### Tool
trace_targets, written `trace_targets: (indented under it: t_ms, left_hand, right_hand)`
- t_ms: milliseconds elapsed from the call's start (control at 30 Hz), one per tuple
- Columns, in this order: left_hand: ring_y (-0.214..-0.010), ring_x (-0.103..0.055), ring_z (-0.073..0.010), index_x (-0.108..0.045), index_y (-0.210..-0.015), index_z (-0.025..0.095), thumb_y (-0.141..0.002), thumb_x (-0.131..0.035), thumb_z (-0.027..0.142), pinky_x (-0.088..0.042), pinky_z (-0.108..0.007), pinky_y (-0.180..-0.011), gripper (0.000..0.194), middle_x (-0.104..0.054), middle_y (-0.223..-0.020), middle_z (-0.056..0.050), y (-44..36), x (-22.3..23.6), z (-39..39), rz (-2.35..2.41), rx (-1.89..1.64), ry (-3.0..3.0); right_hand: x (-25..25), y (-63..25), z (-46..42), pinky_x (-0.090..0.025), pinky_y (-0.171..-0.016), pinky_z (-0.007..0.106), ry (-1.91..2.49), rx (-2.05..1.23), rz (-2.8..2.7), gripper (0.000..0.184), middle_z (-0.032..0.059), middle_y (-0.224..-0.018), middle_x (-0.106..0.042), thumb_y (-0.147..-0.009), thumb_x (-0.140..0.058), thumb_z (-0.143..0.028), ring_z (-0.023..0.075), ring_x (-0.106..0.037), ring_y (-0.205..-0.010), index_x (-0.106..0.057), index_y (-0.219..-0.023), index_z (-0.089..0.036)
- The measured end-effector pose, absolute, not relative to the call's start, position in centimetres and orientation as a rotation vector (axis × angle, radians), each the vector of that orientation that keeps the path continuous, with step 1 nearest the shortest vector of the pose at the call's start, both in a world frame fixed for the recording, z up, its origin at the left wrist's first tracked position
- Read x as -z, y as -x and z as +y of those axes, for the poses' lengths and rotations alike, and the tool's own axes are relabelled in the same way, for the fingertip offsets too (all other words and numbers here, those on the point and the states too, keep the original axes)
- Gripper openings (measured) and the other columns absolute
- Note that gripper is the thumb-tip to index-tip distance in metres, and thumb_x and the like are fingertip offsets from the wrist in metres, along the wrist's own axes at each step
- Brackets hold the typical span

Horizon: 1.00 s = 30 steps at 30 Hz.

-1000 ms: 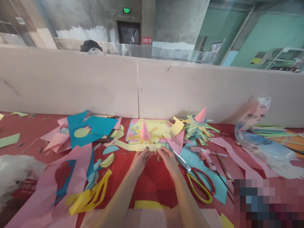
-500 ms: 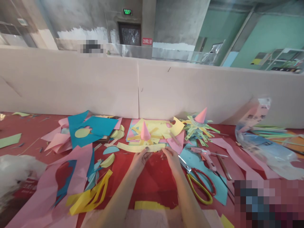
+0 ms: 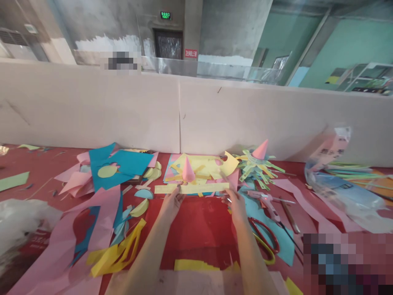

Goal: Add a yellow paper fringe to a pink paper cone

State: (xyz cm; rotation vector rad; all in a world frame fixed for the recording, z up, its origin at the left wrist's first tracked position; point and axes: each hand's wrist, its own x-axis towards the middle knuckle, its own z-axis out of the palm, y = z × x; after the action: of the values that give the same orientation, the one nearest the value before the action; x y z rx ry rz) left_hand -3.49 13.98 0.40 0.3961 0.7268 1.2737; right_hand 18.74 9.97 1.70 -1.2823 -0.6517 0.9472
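A pale yellow paper strip is stretched level between my two hands. My left hand pinches it left of its middle, and the strip's free end sticks out to the left. At the right end, my right hand has its fingers closed on the strip. Just behind the strip stands a pink paper cone with yellow strips spread round its base. Scissors with red and yellow handles lie beside my right forearm, their blades mostly hidden by it.
A second pink cone with green and yellow fringes stands back right. A pink glue gun lies on blue paper. Pink paper, blue paper and yellow strips lie left. A white partition closes the back.
My hands have moved apart, the right one going rightward and the left one slightly left. The strip has shifted right and straightened between them. My right forearm now covers the scissor blades.
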Motion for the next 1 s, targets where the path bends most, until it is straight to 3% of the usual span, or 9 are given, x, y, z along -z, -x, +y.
trace_targets:
  t_ms: [367, 667, 867, 1000]
  left_hand:
    - [-0.097, -0.063, -0.0162, -0.057, -0.114, 0.015, -0.089, -0.046, 0.025, -0.052, -0.023, -0.078, 0.03, -0.067, -0.108, -0.01, 5.7, -0.2, 15.0, 0.668, -1.302, -0.435]
    - [-0.098, -0.063, -0.0137, -0.051, -0.124, 0.02, -0.091, -0.041, 0.027, -0.051, -0.02, -0.078, 0.035, -0.064, -0.115, -0.008, 6.8, -0.5, 15.2, 0.66, -1.303, -0.436]
    - [-0.099, -0.062, -0.0151, -0.048, -0.126, 0.019, -0.089, -0.043, 0.026, -0.051, -0.024, -0.081, 0.038, -0.062, -0.119, -0.008, 6.7, -0.8, 14.8, 0.564, -1.195, -0.425]
    - [-0.109, -0.057, -0.017, -0.046, -0.128, 0.02, -0.089, -0.041, 0.026, -0.046, -0.03, -0.092, 0.04, -0.059, -0.122, -0.009, 6.6, -1.5, 14.3, 0.448, -1.121, -0.432]
  right_hand:
    - [-2.0, -18.9, 9.7, -0.047, -0.044, 0.02, 1.261, -0.927, -0.582, 0.021, 0.0009, -0.065, -0.065, -0.061, -0.067, -0.034, 0.0083, -0.051, -0.047, -0.064, -0.069, -0.015]
    - [-1.8, -19.0, 9.6, -0.048, -0.047, 0.02, 1.227, -0.919, -0.503, 0.019, 0.0004, -0.065, -0.066, -0.06, -0.067, -0.031, 0.0104, -0.057, -0.052, -0.065, -0.071, -0.015]
    - [-1.7, -19.4, 9.8, -0.054, -0.059, 0.021, 1.138, -0.958, -0.36, 0.012, 0.0013, -0.062, -0.066, -0.062, -0.065, -0.026, 0.014, -0.064, -0.066, -0.06, -0.065, -0.015]
    - [-1.7, -20.1, 9.8, -0.057, -0.065, 0.023, 1.056, -1.018, -0.279, 0.008, 0.0027, -0.067, -0.067, -0.065, -0.062, -0.021, 0.0147, -0.066, -0.07, -0.059, -0.069, -0.016]
